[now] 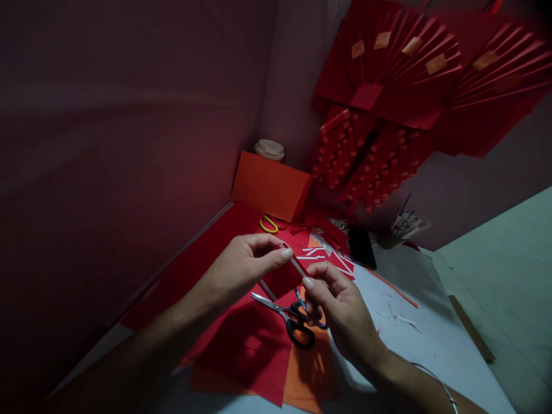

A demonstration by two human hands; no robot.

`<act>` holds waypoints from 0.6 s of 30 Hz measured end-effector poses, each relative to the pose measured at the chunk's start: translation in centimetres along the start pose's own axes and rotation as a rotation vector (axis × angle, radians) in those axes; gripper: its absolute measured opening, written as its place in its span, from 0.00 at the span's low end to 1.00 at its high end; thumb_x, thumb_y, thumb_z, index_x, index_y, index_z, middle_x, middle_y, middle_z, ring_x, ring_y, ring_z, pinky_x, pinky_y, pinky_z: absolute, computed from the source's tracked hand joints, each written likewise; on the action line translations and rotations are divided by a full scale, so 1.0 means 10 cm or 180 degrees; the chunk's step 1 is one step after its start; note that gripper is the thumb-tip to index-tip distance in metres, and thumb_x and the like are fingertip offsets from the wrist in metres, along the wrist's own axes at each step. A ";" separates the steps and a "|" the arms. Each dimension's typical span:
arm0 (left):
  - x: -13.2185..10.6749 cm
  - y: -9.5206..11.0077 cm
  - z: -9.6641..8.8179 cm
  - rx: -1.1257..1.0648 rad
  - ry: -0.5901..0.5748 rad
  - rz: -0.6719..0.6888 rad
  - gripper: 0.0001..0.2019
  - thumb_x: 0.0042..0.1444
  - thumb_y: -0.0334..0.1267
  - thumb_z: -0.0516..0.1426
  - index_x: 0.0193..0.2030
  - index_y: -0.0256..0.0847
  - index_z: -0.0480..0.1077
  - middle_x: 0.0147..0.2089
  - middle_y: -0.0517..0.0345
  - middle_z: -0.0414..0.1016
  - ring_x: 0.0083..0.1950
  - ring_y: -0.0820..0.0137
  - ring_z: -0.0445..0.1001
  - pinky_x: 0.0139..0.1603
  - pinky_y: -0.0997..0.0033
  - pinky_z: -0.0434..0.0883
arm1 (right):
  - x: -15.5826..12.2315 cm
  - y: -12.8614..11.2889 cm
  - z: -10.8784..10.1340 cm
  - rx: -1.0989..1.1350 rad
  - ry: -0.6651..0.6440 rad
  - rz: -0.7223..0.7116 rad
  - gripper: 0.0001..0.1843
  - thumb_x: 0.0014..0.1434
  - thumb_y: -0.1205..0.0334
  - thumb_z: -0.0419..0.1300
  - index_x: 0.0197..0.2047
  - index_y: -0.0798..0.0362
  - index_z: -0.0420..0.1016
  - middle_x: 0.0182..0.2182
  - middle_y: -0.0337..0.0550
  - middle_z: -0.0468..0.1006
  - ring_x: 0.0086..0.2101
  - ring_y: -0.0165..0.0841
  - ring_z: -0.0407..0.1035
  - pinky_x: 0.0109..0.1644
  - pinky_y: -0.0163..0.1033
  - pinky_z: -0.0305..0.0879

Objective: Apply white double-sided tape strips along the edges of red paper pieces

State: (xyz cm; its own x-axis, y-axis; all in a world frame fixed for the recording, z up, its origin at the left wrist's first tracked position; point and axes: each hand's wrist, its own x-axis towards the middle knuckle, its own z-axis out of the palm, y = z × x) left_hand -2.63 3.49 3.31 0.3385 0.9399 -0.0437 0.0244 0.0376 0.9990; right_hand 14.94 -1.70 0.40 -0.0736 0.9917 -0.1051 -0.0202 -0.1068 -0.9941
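Note:
Between my two hands is a small red paper piece with white strips along its edges. My left hand pinches its upper left end between thumb and fingers. At the lower right end of the top strip, my right hand has thumb and forefinger closed on the same piece. Below it, black-handled scissors lie on red paper and orange paper, blades slightly apart. A second pair with blue on it is partly hidden behind my right hand.
A folded orange card stands at the back before a lidded cup. Yellow-handled scissors, a phone and a pen holder are on the table. Red paper fans and rolled-paper strings hang on the wall.

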 end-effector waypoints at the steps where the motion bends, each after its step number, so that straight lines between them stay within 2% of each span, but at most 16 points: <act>1: 0.01 -0.01 -0.01 0.0070 -0.0087 -0.0029 0.10 0.50 0.43 0.62 0.33 0.38 0.75 0.29 0.59 0.76 0.31 0.70 0.72 0.33 0.74 0.67 | 0.00 0.00 -0.01 -0.0063 -0.0002 -0.0006 0.11 0.60 0.54 0.61 0.37 0.52 0.66 0.16 0.29 0.67 0.17 0.24 0.63 0.20 0.26 0.57; 6: 0.01 -0.02 -0.06 0.0464 -0.0295 -0.0044 0.09 0.46 0.42 0.65 0.29 0.38 0.76 0.25 0.60 0.76 0.27 0.71 0.72 0.28 0.76 0.66 | 0.00 -0.01 -0.03 -0.0358 -0.0063 -0.0030 0.11 0.58 0.54 0.61 0.35 0.52 0.66 0.17 0.29 0.65 0.17 0.24 0.61 0.20 0.28 0.57; 12: -0.03 -0.02 -0.03 0.0596 -0.0797 -0.0335 0.10 0.46 0.43 0.64 0.30 0.38 0.77 0.30 0.53 0.81 0.33 0.65 0.78 0.32 0.72 0.71 | 0.01 -0.02 -0.06 -0.0409 -0.0457 0.0025 0.11 0.57 0.55 0.63 0.35 0.53 0.67 0.16 0.28 0.63 0.17 0.23 0.57 0.20 0.28 0.56; 16: 0.00 -0.03 -0.04 0.0711 -0.0646 -0.0322 0.10 0.44 0.44 0.65 0.29 0.39 0.77 0.28 0.55 0.80 0.31 0.66 0.77 0.31 0.73 0.70 | 0.02 -0.06 -0.09 -0.0470 -0.0523 -0.0053 0.10 0.58 0.55 0.61 0.36 0.53 0.69 0.19 0.31 0.66 0.20 0.24 0.61 0.24 0.30 0.59; 18: 0.02 -0.03 -0.05 0.0700 -0.0531 -0.0267 0.09 0.43 0.43 0.66 0.27 0.39 0.77 0.31 0.55 0.80 0.35 0.64 0.77 0.34 0.72 0.71 | 0.02 -0.07 -0.10 -0.0470 -0.0511 -0.0081 0.10 0.58 0.55 0.61 0.37 0.54 0.70 0.21 0.32 0.68 0.21 0.25 0.63 0.26 0.30 0.60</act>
State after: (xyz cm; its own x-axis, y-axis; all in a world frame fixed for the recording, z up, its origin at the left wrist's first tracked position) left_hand -3.02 3.81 3.01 0.4764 0.8671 -0.1454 0.2561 0.0213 0.9664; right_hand 15.96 -1.33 1.04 -0.2329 0.9687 -0.0858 0.1213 -0.0586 -0.9909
